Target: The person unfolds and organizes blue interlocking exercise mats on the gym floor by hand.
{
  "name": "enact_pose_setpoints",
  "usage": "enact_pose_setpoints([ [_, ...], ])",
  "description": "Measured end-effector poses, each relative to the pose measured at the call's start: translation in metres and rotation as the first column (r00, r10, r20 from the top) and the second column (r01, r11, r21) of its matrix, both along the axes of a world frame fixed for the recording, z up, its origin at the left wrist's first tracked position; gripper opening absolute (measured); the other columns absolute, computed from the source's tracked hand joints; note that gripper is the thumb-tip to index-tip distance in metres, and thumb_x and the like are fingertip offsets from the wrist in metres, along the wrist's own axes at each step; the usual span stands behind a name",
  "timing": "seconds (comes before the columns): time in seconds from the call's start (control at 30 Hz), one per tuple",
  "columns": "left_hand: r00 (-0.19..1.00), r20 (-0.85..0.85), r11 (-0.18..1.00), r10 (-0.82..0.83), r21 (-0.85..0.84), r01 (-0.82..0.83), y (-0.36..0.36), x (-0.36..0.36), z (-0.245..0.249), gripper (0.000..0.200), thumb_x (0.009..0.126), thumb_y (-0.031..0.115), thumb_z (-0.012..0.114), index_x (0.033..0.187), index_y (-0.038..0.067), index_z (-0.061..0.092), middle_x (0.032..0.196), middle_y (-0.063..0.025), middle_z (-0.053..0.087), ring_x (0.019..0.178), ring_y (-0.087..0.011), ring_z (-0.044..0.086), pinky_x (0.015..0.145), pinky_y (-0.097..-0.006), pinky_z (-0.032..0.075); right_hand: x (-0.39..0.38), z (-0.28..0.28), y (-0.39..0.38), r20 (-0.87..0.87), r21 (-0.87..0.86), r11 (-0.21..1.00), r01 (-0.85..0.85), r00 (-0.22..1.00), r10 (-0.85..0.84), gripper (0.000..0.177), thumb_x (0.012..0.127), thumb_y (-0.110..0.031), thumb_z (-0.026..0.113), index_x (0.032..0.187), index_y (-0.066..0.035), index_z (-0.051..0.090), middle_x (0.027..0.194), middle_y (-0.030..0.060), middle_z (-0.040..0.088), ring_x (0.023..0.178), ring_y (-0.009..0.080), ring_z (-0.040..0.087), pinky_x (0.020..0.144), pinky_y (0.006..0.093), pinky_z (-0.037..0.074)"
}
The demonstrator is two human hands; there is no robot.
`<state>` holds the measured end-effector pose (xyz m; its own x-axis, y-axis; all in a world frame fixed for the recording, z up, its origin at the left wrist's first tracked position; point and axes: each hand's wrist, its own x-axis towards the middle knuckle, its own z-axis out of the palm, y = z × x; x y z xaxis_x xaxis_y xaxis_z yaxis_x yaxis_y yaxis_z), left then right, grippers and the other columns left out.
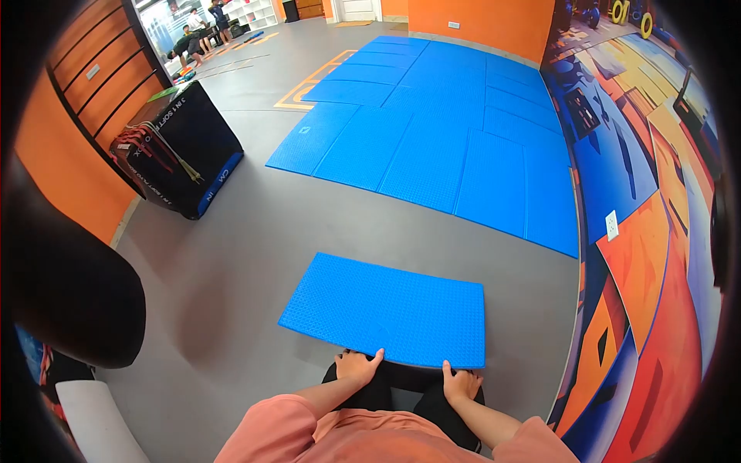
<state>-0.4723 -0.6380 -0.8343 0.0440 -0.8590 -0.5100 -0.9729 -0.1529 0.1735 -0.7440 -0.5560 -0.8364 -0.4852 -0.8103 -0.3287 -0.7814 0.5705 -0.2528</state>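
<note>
A blue textured mat point(390, 307) is held out in front of my body, above the grey floor. My left hand point(358, 366) grips its near edge left of the middle, thumb on top and the other fingers underneath. Further right along the same edge, my right hand point(461, 381) holds on in the same way, near the mat's right corner. The fingers under the mat are partly hidden. Both hands are just above my dark-clothed legs.
Blue mats point(432, 131) cover the floor ahead, beside a painted wall point(656, 255). A black box point(181, 150) with straps stands at left. Nearer hangs a dark rounded object point(85, 285), above a white roll point(100, 424). Several people point(202, 31) are far back left.
</note>
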Motion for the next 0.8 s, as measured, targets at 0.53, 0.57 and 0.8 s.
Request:
enact_pose_setpoints([
  [0.53, 1.0, -0.031, 0.999, 0.0, 0.039, 0.001, -0.002, 0.001, 0.012, 0.084, 0.096, 0.074, 0.032, 0.136, 0.008, 0.064, 0.144, -0.0156, 0.058, 0.134, -0.0342, 0.05, 0.11, -0.0526, 0.033, 0.001, -0.007, 0.0, -0.033, 0.022, 1.0, 0.001, 0.999, 0.0, 0.062, 0.098, -0.06, 0.048, 0.116, -0.007, 0.076, 0.13, 0.02, 0.066, 0.132, 0.0343, 0.051, 0.118, 0.0524, 0.024],
  [0.57, 0.999, -0.034, 0.998, 0.0, 0.06, 0.002, -0.002, 0.001, 0.015, 0.084, 0.096, 0.075, 0.031, 0.137, 0.009, 0.064, 0.145, -0.0154, 0.058, 0.134, -0.034, 0.05, 0.11, -0.0526, 0.033, 0.001, -0.006, 0.0, -0.034, 0.024, 1.0, 0.0, 0.999, 0.001, 0.062, 0.098, -0.06, 0.048, 0.116, -0.007, 0.076, 0.13, 0.02, 0.066, 0.132, 0.0343, 0.051, 0.118, 0.0524, 0.024],
  [0.8, 1.0, -0.018, 0.999, -0.006, 0.049, 0.007, 0.0, 0.002, 0.009, 0.086, 0.095, 0.075, 0.031, 0.137, 0.007, 0.063, 0.145, -0.0151, 0.058, 0.134, -0.0334, 0.05, 0.11, -0.0517, 0.033, 0.003, 0.005, -0.003, -0.002, 0.102, 0.995, 0.008, 1.0, -0.008, 0.062, 0.098, -0.06, 0.049, 0.12, -0.009, 0.075, 0.138, 0.0188, 0.061, 0.135, 0.0328, 0.047, 0.119, 0.0506, 0.023],
])
